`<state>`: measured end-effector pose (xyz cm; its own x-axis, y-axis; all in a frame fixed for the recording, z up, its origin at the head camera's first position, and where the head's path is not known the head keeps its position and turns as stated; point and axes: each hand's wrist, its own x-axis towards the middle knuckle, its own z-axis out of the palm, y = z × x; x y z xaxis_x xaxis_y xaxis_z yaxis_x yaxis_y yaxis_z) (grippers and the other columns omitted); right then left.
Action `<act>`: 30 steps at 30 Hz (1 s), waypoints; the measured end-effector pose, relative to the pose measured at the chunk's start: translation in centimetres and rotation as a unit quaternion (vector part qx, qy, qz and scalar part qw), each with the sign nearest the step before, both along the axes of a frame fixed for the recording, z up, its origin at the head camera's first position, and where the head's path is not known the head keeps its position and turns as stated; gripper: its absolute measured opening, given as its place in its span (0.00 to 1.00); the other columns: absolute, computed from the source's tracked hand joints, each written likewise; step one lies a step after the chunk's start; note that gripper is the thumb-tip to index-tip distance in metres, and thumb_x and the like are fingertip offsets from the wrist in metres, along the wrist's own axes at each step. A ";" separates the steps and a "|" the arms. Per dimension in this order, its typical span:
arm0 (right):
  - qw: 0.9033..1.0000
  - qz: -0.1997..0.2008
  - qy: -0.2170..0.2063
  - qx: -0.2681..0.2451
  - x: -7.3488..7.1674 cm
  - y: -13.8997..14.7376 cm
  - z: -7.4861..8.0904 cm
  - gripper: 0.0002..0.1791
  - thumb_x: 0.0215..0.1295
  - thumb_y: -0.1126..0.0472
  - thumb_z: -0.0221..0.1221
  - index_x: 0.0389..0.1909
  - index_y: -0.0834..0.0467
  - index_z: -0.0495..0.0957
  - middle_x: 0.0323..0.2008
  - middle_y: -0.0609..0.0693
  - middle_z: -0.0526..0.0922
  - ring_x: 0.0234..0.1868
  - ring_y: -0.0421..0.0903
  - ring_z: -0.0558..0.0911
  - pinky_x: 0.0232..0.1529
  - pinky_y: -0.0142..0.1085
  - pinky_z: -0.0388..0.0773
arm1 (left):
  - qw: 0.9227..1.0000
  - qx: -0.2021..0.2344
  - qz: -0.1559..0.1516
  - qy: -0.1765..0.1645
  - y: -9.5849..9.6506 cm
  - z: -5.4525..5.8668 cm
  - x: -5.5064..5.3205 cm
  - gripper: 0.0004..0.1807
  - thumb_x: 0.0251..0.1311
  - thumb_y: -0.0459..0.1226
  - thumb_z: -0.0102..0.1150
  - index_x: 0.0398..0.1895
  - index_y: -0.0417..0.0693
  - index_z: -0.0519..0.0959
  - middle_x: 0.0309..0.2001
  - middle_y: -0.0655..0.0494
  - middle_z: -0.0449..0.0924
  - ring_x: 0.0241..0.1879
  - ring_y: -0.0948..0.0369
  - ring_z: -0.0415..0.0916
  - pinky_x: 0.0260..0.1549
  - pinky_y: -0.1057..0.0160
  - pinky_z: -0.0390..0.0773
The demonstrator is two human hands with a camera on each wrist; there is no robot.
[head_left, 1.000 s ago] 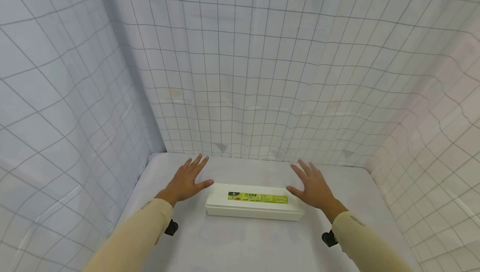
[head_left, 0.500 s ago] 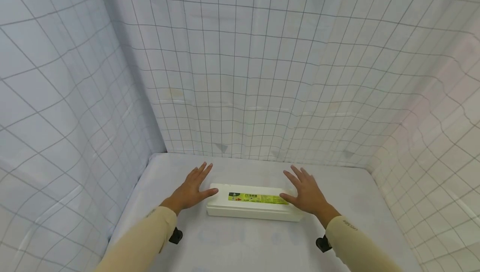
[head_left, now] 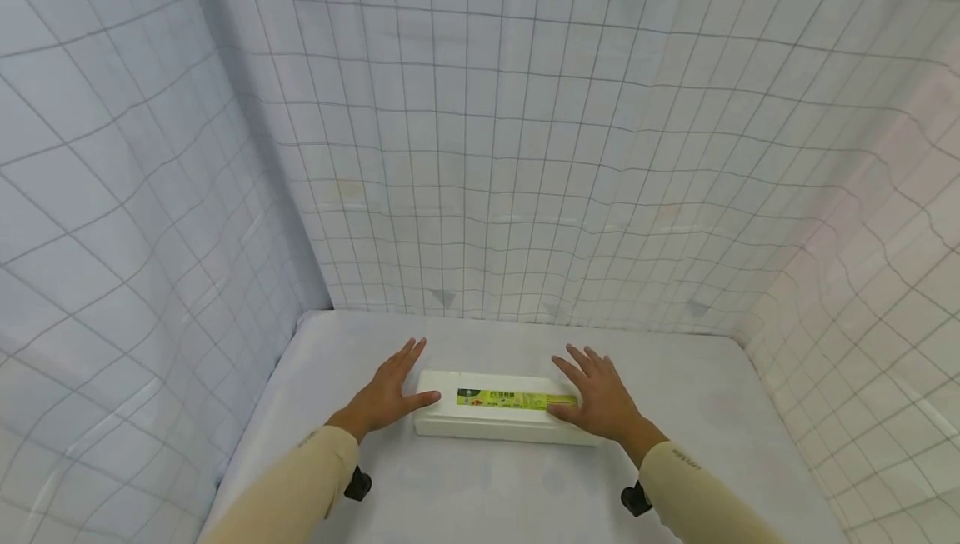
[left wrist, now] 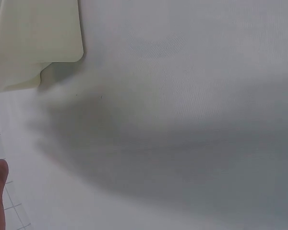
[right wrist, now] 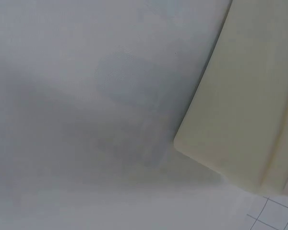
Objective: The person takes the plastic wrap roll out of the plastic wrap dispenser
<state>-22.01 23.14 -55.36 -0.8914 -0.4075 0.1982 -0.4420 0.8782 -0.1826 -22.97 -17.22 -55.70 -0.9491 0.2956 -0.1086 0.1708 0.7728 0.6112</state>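
Observation:
A long white cling film box (head_left: 487, 427) with a yellow-green printed label lies crosswise on the white table. My left hand (head_left: 381, 401) is at its left end, fingers spread and thumb pointing inward over the corner. Over the right end is my right hand (head_left: 602, 405), fingers spread, its thumb covering part of the label. Whether either hand touches the box cannot be made out. The left wrist view shows one end of the box (left wrist: 43, 33) and a fingertip at the left edge. In the right wrist view the box's end (right wrist: 240, 105) appears, with no fingers visible.
White cloth walls with a dark grid (head_left: 480, 152) enclose the table (head_left: 480, 494) at the back and both sides. A small black device (head_left: 358, 484) is worn under the left wrist, and another black device (head_left: 636, 500) under the right.
Both hands have moved inward and nearer to me, toward the box's ends. The right hand now covers more of the right end. The box has stayed in place.

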 end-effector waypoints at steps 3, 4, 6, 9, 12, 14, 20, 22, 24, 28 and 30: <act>1.000 0.013 0.001 -0.004 0.0 -0.3 -0.3 0.48 0.57 0.29 0.66 0.75 0.45 0.66 0.77 0.56 0.65 0.76 0.67 0.64 0.72 0.71 0.60 | 1.000 0.016 0.005 -0.011 0.0 -0.6 0.1 0.59 0.59 0.66 0.64 0.84 0.64 0.40 0.85 0.49 0.38 0.82 0.40 0.41 0.75 0.30 0.51; 1.000 0.016 -0.002 -0.003 0.0 -0.4 -0.4 0.48 0.57 0.29 0.66 0.76 0.45 0.66 0.77 0.56 0.65 0.76 0.67 0.64 0.72 0.70 0.60 | 1.000 0.021 0.007 -0.015 0.0 -0.9 0.1 0.60 0.58 0.66 0.65 0.84 0.63 0.39 0.85 0.49 0.38 0.82 0.40 0.41 0.76 0.31 0.51; 1.000 0.018 -0.009 0.001 0.0 -0.7 -0.6 0.49 0.56 0.28 0.65 0.76 0.44 0.66 0.77 0.56 0.65 0.76 0.67 0.64 0.73 0.70 0.58 | 0.999 0.028 0.013 -0.019 0.1 -1.3 0.2 0.63 0.56 0.66 0.66 0.84 0.62 0.38 0.85 0.50 0.38 0.82 0.42 0.41 0.78 0.34 0.50; 1.000 0.013 -0.015 0.014 0.1 -1.1 -0.9 0.51 0.55 0.26 0.65 0.76 0.44 0.65 0.78 0.54 0.64 0.77 0.65 0.63 0.75 0.69 0.57 | 0.999 0.036 0.024 -0.027 0.3 -1.7 0.3 0.66 0.52 0.67 0.68 0.84 0.62 0.36 0.84 0.51 0.39 0.82 0.43 0.41 0.78 0.36 0.50; 1.000 0.009 -0.013 0.008 0.1 -1.5 -0.9 0.51 0.53 0.27 0.67 0.76 0.43 0.65 0.78 0.54 0.64 0.77 0.65 0.63 0.74 0.69 0.57 | 0.998 0.042 0.033 -0.036 0.4 -1.7 0.2 0.69 0.50 0.67 0.70 0.84 0.63 0.35 0.84 0.49 0.40 0.82 0.41 0.42 0.78 0.35 0.51; 1.000 0.011 -0.009 0.002 0.0 -1.7 -0.8 0.52 0.52 0.27 0.68 0.76 0.43 0.66 0.77 0.54 0.65 0.77 0.64 0.63 0.74 0.69 0.58 | 0.998 0.045 0.039 -0.038 0.5 -1.6 0.1 0.70 0.48 0.67 0.72 0.84 0.62 0.35 0.84 0.46 0.41 0.82 0.39 0.43 0.77 0.34 0.52; 0.999 0.024 -0.024 -0.015 0.0 -2.1 -0.9 0.53 0.50 0.26 0.68 0.76 0.41 0.65 0.78 0.53 0.64 0.78 0.64 0.62 0.76 0.68 0.55 | 0.995 0.052 0.055 -0.059 0.8 -1.8 0.3 0.72 0.46 0.64 0.75 0.84 0.63 0.34 0.83 0.41 0.42 0.81 0.37 0.43 0.76 0.33 0.52; 0.999 0.027 -0.033 -0.014 0.0 -2.3 -1.0 0.54 0.49 0.25 0.68 0.77 0.40 0.64 0.78 0.52 0.64 0.78 0.63 0.62 0.77 0.67 0.54 | 0.995 0.051 0.057 -0.065 0.9 -1.9 0.3 0.72 0.46 0.65 0.75 0.84 0.64 0.33 0.83 0.41 0.41 0.81 0.37 0.43 0.76 0.32 0.52; 0.999 0.031 -0.039 -0.012 0.0 -2.5 -1.1 0.54 0.49 0.24 0.67 0.77 0.40 0.64 0.78 0.51 0.63 0.79 0.63 0.61 0.77 0.66 0.53 | 0.995 0.055 0.055 -0.067 0.9 -2.0 0.4 0.72 0.46 0.65 0.75 0.84 0.65 0.33 0.83 0.41 0.41 0.81 0.37 0.43 0.76 0.32 0.53; 0.997 0.045 -0.054 -0.016 0.0 -3.0 -1.1 0.55 0.48 0.25 0.69 0.77 0.43 0.65 0.78 0.52 0.63 0.79 0.63 0.60 0.78 0.66 0.51 | 0.994 0.075 0.049 -0.066 0.9 -2.4 0.4 0.73 0.44 0.64 0.77 0.84 0.65 0.34 0.83 0.43 0.42 0.81 0.37 0.43 0.76 0.31 0.52; 0.997 0.049 -0.061 -0.018 0.0 -3.2 -1.2 0.55 0.48 0.26 0.70 0.76 0.43 0.65 0.78 0.52 0.63 0.79 0.63 0.60 0.78 0.67 0.51 | 0.993 0.088 0.045 -0.066 1.0 -2.7 0.3 0.74 0.43 0.62 0.79 0.84 0.63 0.35 0.83 0.43 0.46 0.81 0.38 0.44 0.75 0.31 0.52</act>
